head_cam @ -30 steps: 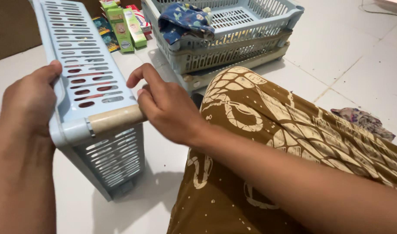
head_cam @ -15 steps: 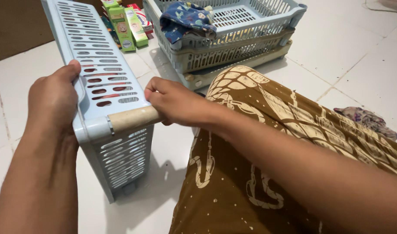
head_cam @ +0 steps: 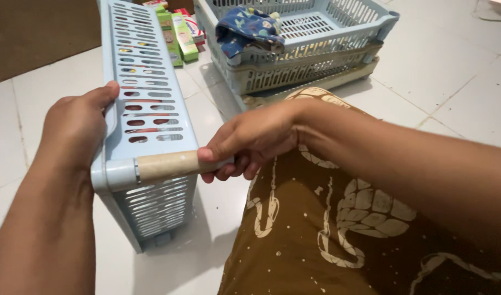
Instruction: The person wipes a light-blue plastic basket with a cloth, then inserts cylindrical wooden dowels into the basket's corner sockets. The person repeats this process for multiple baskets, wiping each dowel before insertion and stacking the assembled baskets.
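- At the top of the frame, left of centre, several small boxes [head_cam: 176,33] lie on the floor [head_cam: 458,82]: long, narrow cartons in green, with red and white ones behind them. Their printing is too small to tell apart.
- At the upper middle to upper right stands a stack of trays [head_cam: 310,60]: a pale blue slotted one on top, a cream one beneath it. A blue patterned cloth [head_cam: 247,30] lies bunched in the left end of the top tray.
- A brown panel [head_cam: 37,38] fills the upper left corner.
- The pale blue slotted basket [head_cam: 146,109] stands on its side at left centre, its perforated wall running from the top of the frame down toward the lower left, its lower corner resting on the white tiled floor.
- A tan cardboard tube [head_cam: 168,164] sits across the near end of the basket, its left end against the basket's corner piece, its right end running into the right hand.
- The left hand [head_cam: 75,131] is at the left side of the frame, wrapped over the basket's left edge; the thumb lies on the slotted wall and the fingers [head_cam: 111,90] curl closed around the rim.
- The right hand [head_cam: 256,139] is at the centre, just right of the basket; its fingers are closed around the right end of the tube, thumb on top.
- Brown patterned fabric [head_cam: 338,229] covers the lower right of the frame under the right forearm.
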